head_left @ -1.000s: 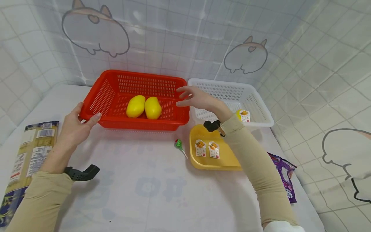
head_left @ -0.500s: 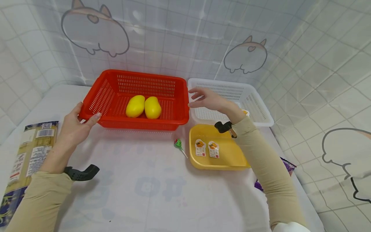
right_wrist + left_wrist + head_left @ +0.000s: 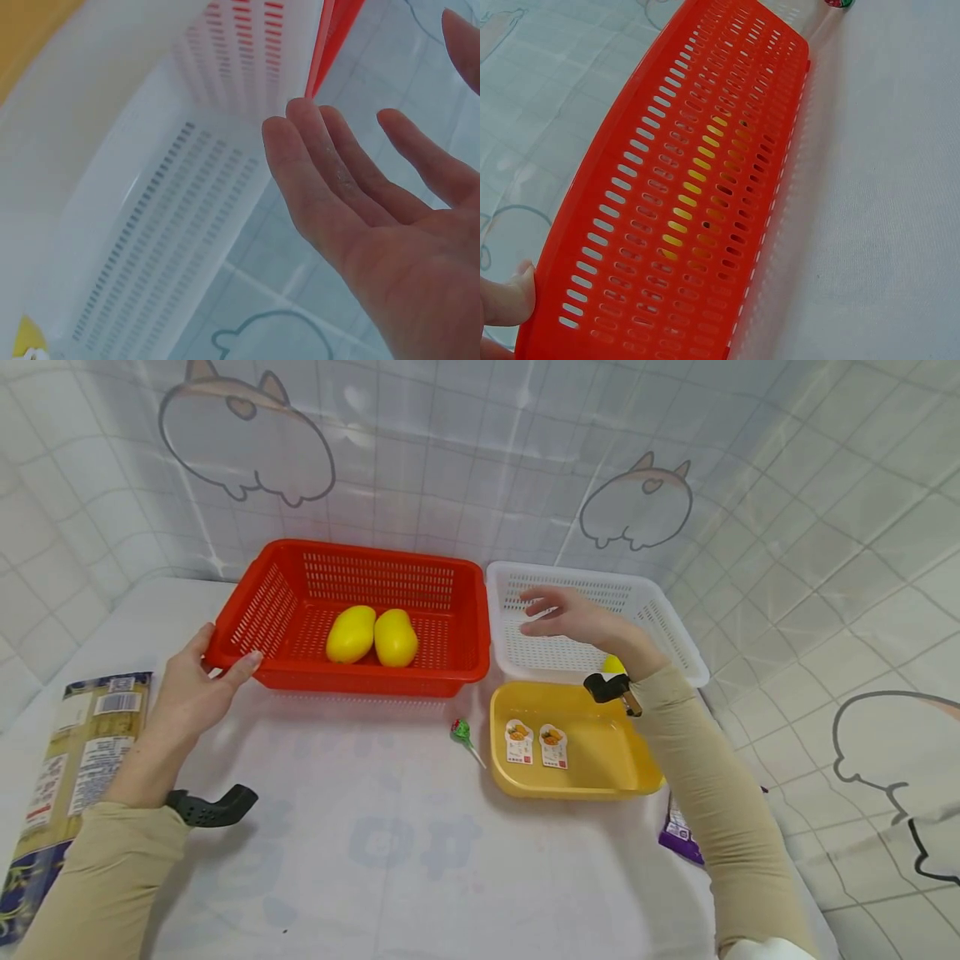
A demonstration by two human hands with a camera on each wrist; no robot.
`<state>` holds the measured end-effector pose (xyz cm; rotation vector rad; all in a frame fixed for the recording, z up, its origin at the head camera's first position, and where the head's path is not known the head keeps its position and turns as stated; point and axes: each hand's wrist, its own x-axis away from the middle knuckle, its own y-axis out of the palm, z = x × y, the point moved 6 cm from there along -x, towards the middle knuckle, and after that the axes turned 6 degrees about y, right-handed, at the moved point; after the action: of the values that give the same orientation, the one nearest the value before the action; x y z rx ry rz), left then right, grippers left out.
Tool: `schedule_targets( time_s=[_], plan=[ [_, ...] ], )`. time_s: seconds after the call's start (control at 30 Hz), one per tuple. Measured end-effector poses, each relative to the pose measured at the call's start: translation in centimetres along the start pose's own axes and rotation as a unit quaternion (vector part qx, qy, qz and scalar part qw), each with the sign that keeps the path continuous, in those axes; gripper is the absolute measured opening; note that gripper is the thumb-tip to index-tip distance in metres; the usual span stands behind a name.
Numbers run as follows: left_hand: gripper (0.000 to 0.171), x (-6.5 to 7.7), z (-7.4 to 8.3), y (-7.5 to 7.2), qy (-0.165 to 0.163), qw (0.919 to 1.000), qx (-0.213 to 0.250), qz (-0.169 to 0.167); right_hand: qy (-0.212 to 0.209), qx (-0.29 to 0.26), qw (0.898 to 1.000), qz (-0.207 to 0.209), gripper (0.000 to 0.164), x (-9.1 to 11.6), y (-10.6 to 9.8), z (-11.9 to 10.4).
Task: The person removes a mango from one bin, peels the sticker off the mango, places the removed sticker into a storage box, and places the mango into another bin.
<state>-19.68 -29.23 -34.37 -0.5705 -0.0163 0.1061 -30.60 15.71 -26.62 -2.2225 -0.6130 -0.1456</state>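
From my remote post, I had the left hand (image 3: 197, 689) gripping the near-left corner of the red slotted plastic basket (image 3: 360, 680), where two smooth yellow oval fruits (image 3: 351, 635) lay side by side. My right hand (image 3: 573, 617) was released, its fingers slightly bent over the white slotted plastic basket (image 3: 663, 612). In front of that sat the shallow yellow plastic tray (image 3: 603, 752), holding two white fruit-printed labels (image 3: 519, 743), with the green-wrapped lollipop (image 3: 461, 732) just beside it.

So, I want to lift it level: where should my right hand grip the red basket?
Probably take the red basket by its raised rim, near right corner, from the front: your left hand holds the near left corner; the white basket crowds the right end.
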Motion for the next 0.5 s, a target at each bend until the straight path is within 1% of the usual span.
schedule_targets(
  time_s=[0.23, 0.37, 0.5],
  plan=[
    [0.09, 0.0, 0.1, 0.0, 0.002, 1.0, -0.005, 0.002, 0.011, 0.023, 1.0, 0.012, 0.054, 0.5, -1.4, 1.8],
    [0.089, 0.0, 0.1, 0.0, 0.001, 1.0, -0.006, 0.003, 0.019, 0.033, 0.999, 0.01, 0.053, 0.7, -1.8, 2.8],
    [0.09, 0.0, 0.0, -0.1, 0.0, 1.0, -0.004, 0.004, 0.016, 0.036, 0.999, 0.007, 0.052, 0.9, -2.3, 3.4]
  ],
)
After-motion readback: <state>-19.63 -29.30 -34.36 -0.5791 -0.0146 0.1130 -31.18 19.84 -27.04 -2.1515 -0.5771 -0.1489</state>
